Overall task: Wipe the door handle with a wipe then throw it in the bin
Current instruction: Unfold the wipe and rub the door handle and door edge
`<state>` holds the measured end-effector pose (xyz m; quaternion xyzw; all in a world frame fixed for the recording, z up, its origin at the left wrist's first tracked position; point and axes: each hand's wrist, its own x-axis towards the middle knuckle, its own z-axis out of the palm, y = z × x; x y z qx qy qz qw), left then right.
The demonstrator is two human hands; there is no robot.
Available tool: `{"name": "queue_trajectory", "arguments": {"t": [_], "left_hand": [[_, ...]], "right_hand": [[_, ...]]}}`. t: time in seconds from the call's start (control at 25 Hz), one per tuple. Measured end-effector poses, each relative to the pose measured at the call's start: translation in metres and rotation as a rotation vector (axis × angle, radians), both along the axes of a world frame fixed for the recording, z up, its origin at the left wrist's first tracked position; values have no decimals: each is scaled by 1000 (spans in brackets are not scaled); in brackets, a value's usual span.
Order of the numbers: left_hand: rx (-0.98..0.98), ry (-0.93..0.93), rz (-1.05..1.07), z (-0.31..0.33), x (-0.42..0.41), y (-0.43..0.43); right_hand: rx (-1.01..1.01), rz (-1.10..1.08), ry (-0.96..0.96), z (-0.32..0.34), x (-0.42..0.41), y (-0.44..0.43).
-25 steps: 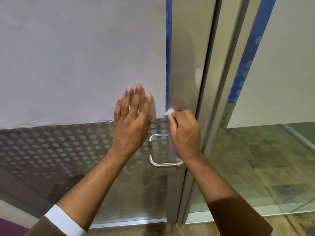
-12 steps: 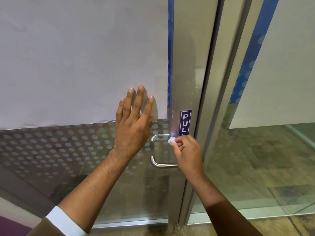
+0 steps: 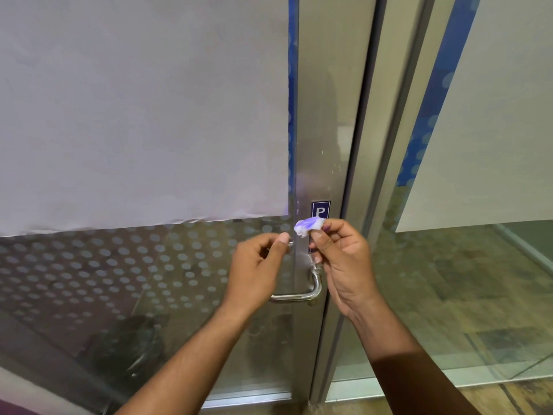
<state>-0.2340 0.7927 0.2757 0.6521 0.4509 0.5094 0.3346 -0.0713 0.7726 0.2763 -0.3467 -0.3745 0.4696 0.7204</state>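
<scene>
A crumpled wipe [image 3: 309,226] is pinched between thumb and fingertips of the right hand [image 3: 344,265], which is held up in front of the door's metal stile, just above the handle [image 3: 302,292]. The wipe is not touching the handle; it partly covers the blue sign [image 3: 320,209]. The left hand [image 3: 257,271] is loosely curled and holds nothing, its thumb raised toward the wipe, close but apart from it. It covers the handle's left end.

The wipe is small and gripped only at one edge, so it could be dropped if it is passed or refolded between the hands. If the handle is rubbed hard with so small a wad, bare fingers are likely to touch the metal. Pressure along the lever could also unlatch the door.

Open room lies below and in front of the handle; the glass [image 3: 179,280] is close behind it on the left, and the frame [image 3: 386,175] on the right. No bin is in view.
</scene>
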Motion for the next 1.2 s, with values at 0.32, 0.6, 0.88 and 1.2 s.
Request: {"name": "queue_trajectory", "arguments": {"t": [0.32,0.6,0.88,1.2], "left_hand": [[-485,-466,-90,-8,14,-12],[-216,73,-147,-5,0,6],[-72,154,-156,4,-3,13],[529,464,178,10,-9,8]], "right_hand": [[-20,-68,-319,-13,8,-2],[-68,8,-879,-2,33,0],[56,-144,-1319,14,25,-2],[152,-521,-1042,22,15,4]]}}
